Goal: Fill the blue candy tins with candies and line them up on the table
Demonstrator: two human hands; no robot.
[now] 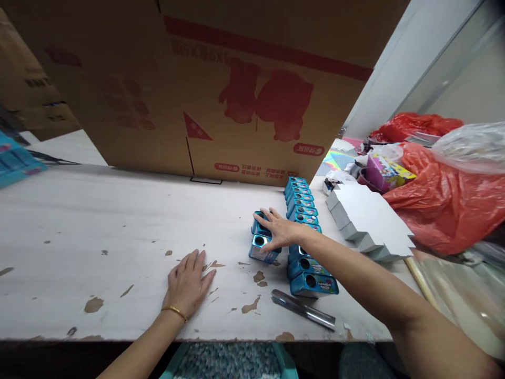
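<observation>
My right hand [279, 230] grips two small blue candy tins [260, 250] standing one behind the other, its thumb at the nearer tin and its fingers over the farther one. Each tin has a dark round hole in its top. Just to the right, under and beyond my forearm, runs a row of several similar blue tins [314, 283]; part of that row is hidden by the arm. My left hand [187, 284], with a gold bracelet at the wrist, lies flat on the worn white table [130, 231], fingers stretched out and holding nothing.
A large cardboard box [158, 105] stands at the back. A shiny metal tube [303, 309] lies near the front edge. Stacked white card [366, 216] and red plastic bags [453, 200] are at right. A teal basin [290, 363] of small wrapped pieces sits below the edge.
</observation>
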